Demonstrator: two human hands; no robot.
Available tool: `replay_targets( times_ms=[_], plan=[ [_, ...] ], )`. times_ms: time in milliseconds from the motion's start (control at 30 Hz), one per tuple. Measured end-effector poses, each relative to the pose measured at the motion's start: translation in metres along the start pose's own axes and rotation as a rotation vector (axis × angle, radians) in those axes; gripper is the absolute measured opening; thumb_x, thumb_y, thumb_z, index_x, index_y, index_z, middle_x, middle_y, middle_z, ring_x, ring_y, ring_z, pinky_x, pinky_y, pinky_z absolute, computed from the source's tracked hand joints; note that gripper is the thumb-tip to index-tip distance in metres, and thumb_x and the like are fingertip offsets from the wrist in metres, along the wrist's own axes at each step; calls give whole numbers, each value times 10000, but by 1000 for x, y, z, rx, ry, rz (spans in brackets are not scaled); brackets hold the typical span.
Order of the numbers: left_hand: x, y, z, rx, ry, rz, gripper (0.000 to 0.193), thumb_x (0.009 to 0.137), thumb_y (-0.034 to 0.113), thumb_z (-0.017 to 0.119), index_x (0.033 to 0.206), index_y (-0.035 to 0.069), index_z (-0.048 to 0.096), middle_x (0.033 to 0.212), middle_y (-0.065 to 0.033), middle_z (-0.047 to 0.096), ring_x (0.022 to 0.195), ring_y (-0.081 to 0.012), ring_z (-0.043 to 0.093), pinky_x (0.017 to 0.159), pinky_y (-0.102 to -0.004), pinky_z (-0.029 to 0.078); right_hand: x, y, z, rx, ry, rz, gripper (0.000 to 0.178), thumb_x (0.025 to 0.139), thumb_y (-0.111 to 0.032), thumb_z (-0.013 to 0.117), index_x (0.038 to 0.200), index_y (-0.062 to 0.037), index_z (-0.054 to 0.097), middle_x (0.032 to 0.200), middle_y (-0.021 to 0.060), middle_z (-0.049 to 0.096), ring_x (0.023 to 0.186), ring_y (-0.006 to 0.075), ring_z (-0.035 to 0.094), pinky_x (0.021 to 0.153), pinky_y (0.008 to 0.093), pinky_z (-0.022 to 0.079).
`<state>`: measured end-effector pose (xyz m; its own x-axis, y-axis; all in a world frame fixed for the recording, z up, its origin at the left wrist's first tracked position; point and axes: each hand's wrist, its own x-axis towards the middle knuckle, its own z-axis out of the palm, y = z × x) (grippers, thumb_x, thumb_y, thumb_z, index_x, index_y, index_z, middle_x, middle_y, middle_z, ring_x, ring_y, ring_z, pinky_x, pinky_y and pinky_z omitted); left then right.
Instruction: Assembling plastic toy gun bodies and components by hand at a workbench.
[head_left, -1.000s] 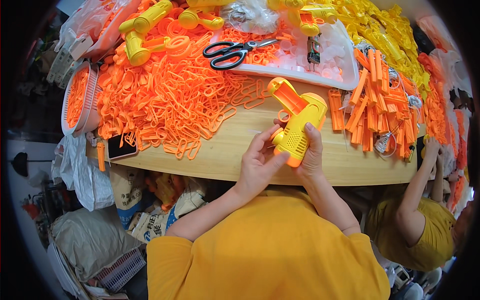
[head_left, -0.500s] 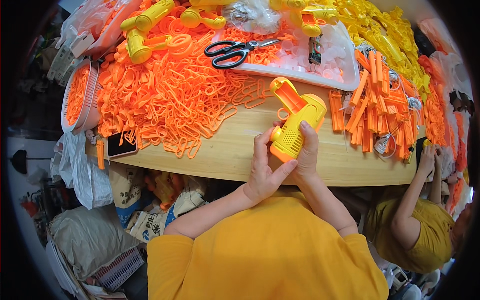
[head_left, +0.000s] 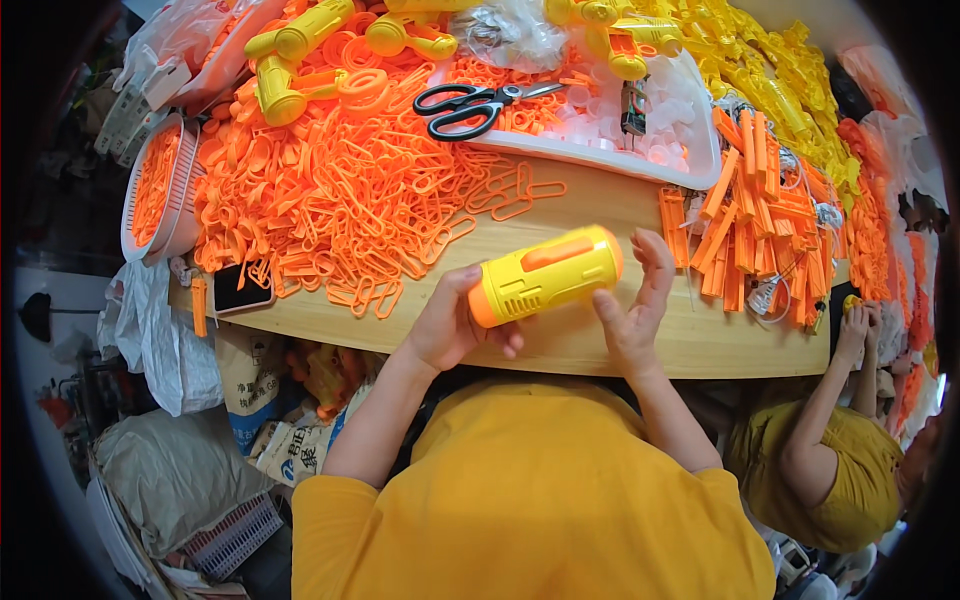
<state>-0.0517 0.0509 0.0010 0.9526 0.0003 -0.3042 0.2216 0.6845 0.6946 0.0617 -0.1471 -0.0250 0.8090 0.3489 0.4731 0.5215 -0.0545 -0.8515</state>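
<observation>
A yellow plastic toy gun (head_left: 550, 272) with orange parts lies sideways above the table's front edge, its long orange inset facing up and its handle hidden from sight. My left hand (head_left: 447, 325) is closed around its left end, where an orange rim shows. At the other end my right hand (head_left: 637, 315) is open, fingers raised and apart. Its thumb is close to the toy's lower side; whether it touches cannot be told. More yellow toy guns (head_left: 290, 60) rest on the heap at the back.
Orange plastic clips (head_left: 380, 200) and rings are heaped at left. Black-handled scissors (head_left: 480, 105) lie across the rim of a white tray (head_left: 600, 155). Orange battery-box-like parts with wires (head_left: 740, 210) are piled at right, near a co-worker's hands (head_left: 858, 330). A phone (head_left: 240, 290) lies at the left edge.
The toy gun has turned from tilted upright to nearly level, its handle now out of sight. My right hand has let go and opened; my left hand has moved left with its hold.
</observation>
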Motion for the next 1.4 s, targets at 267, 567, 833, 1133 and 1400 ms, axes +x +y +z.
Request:
replay_targets(
  times_ms=[267,567,833,1133,1400],
  plan=[
    [-1,6,-17,570,283,-116,619,969,542,260,986,11,578,556,-52,540,406,-108,515,360,-216,436,4,-1,17,258,-394,467,597,795,-279,737,1237,-11,439,1073,156,563,917,233,603,723,326,514],
    [-12,18,-26,836,452,-60,346,969,347,461,998,23,578,619,-26,560,445,-80,526,392,-216,435,62,-4,51,-230,-335,-270,322,796,-160,701,1051,-7,577,990,123,580,873,238,556,757,331,467],
    [-9,18,-25,1186,540,159,348,926,348,550,983,15,635,683,-50,596,604,-106,537,573,-258,435,238,25,114,-516,311,-513,471,819,-217,652,1216,-3,517,1073,179,612,984,292,571,821,372,461],
    [-10,19,-29,1183,526,101,342,914,350,562,986,26,645,696,-62,602,636,-124,554,608,-271,451,243,24,157,-443,-129,-546,180,759,-130,658,923,-57,646,757,126,640,732,318,600,712,413,459],
    [-10,20,-27,1208,533,111,321,909,336,561,958,30,647,675,-75,601,614,-141,562,594,-282,450,244,20,160,-161,-45,-381,160,807,-87,576,936,-20,643,813,174,653,806,345,630,725,419,492]
  ],
)
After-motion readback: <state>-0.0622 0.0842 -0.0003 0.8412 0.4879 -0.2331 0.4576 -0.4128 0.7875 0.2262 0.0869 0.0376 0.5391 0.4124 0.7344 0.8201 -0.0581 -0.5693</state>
